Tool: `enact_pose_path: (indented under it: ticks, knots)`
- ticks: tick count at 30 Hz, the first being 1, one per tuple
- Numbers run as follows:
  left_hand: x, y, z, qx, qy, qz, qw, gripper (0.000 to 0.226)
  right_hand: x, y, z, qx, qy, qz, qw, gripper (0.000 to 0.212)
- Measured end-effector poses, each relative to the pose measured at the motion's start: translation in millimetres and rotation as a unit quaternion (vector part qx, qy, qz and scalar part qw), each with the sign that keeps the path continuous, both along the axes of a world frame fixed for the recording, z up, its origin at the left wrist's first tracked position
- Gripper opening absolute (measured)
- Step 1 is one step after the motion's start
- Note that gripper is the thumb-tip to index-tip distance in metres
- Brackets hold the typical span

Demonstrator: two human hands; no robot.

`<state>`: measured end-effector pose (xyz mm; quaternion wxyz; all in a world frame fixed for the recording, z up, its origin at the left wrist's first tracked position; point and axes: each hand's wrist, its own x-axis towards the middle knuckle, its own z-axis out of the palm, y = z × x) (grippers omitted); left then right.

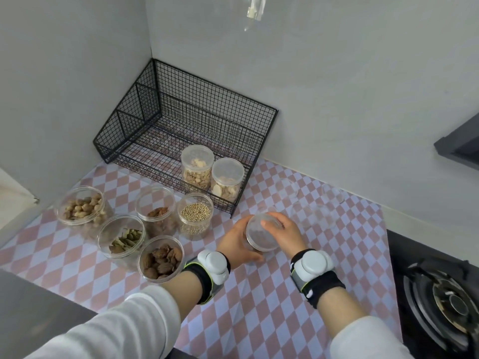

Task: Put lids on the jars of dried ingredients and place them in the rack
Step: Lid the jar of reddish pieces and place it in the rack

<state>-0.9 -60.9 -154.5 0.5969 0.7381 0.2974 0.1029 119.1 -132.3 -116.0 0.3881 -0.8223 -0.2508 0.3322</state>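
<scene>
So far: two lidded jars (pixel 197 164) stand inside the rack (pixel 145 104), at its front-right corner. Third jar (pixel 250 247) sits just before the rack; left hand (pixel 237 242) grips its side, right hand (pixel 287 230) curls round its lid (pixel 263 234). Five open jars (pixel 121 235), also before the rack, await lids.

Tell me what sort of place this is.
Probably a home kitchen worktop: a gas burner at the right edge, a wire rack set in the wall corner, and open jars of dried spices on a checked mat.
</scene>
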Motion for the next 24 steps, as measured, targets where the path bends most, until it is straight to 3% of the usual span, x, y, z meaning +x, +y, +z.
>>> enact_pose_path:
  ticks: [11, 18, 22, 24]
  knots:
    - [0, -1, 2, 0.002, -0.003, 0.001, 1.0, 0.087, -5, -10, -11, 0.011, -0.056, 0.013, 0.998, 0.037]
    - [0, -2, 5, 0.011, 0.003, -0.003, 1.0, 0.087, -9, -16, -2, -0.137, -0.207, 0.054, 0.967, 0.053]
    - [-1, -3, 6, 0.006, 0.004, -0.01, 1.0, 0.087, -12, -14, 17, -0.049, -0.151, 0.105, 0.982, 0.051]
    - [-1, -3, 7, 0.006, 0.003, -0.009, 1.0, 0.087, -15, -16, 24, -0.076, -0.18, 0.13, 0.972, 0.047]
